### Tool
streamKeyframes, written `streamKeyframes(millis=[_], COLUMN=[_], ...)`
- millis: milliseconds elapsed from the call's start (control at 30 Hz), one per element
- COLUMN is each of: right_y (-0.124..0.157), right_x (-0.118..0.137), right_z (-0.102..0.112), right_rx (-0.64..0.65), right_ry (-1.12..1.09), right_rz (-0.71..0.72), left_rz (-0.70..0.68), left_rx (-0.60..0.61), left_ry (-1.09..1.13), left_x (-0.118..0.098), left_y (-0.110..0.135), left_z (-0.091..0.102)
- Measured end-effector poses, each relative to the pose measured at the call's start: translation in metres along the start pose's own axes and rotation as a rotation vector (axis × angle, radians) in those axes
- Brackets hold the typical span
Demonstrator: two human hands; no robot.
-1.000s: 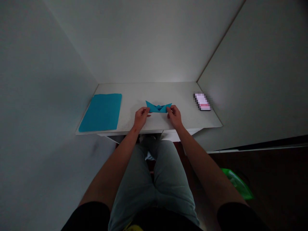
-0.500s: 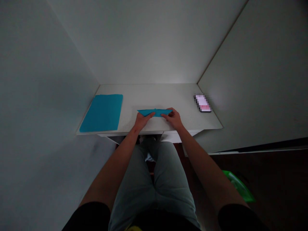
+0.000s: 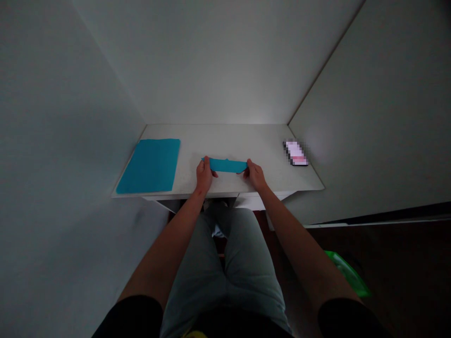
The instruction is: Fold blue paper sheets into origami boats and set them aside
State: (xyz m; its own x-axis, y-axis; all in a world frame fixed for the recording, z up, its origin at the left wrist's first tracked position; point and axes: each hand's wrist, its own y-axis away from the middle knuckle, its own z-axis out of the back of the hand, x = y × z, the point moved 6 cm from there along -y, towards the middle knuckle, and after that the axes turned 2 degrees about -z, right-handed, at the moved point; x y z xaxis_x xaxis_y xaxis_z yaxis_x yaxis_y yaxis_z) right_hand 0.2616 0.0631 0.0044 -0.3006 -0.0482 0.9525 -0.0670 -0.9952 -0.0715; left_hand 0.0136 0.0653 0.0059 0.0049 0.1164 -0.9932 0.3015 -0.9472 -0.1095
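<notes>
Left hand (image 3: 205, 175) and right hand (image 3: 255, 175) grasp opposite ends of a folded blue paper strip (image 3: 227, 165); even pressure should keep it straight.

Pale grey walls (image 3: 211, 56) close around a white desk (image 3: 229, 138) — dark floor (image 3: 394, 277) to the right, the light dim.

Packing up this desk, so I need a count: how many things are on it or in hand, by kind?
Folded blue paper: 1
Flat blue paper sheet: 1
Phone, pixelated: 1
Total: 3
</notes>
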Motion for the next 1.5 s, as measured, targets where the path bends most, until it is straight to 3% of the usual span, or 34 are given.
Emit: streamKeyframes(millis=[400,567,800,933,1167,1367,1500], right_y=[-0.001,-0.001,-0.002,-0.004,-0.002,0.012,0.020], right_x=[-0.002,0.002,0.003,-0.001,0.000,0.005,0.014], right_z=[-0.002,0.001,0.001,-0.001,-0.004,-0.005,0.014], right_rx=[-0.004,-0.001,-0.016,-0.008,0.050,0.188,0.243], right_ry=[0.064,0.046,0.027,0.017,0.104,0.296,0.410], right_rz=[0.059,0.114,0.187,0.248,0.301,0.360,0.409], left_rz=[0.010,-0.023,-0.108,-0.231,-0.311,-0.282,-0.261], left_rx=[-0.096,-0.033,0.097,0.188,0.180,0.233,0.255], left_ry=[0.152,0.111,-0.118,-0.291,-0.584,-1.027,-1.104], left_x=[0.004,0.000,-0.004,-0.006,-0.011,-0.015,-0.018], left_y=[-0.007,-0.004,-0.002,-0.003,-0.005,-0.001,0.000], left_z=[0.009,0.007,0.012,0.030,0.063,0.059,0.054])
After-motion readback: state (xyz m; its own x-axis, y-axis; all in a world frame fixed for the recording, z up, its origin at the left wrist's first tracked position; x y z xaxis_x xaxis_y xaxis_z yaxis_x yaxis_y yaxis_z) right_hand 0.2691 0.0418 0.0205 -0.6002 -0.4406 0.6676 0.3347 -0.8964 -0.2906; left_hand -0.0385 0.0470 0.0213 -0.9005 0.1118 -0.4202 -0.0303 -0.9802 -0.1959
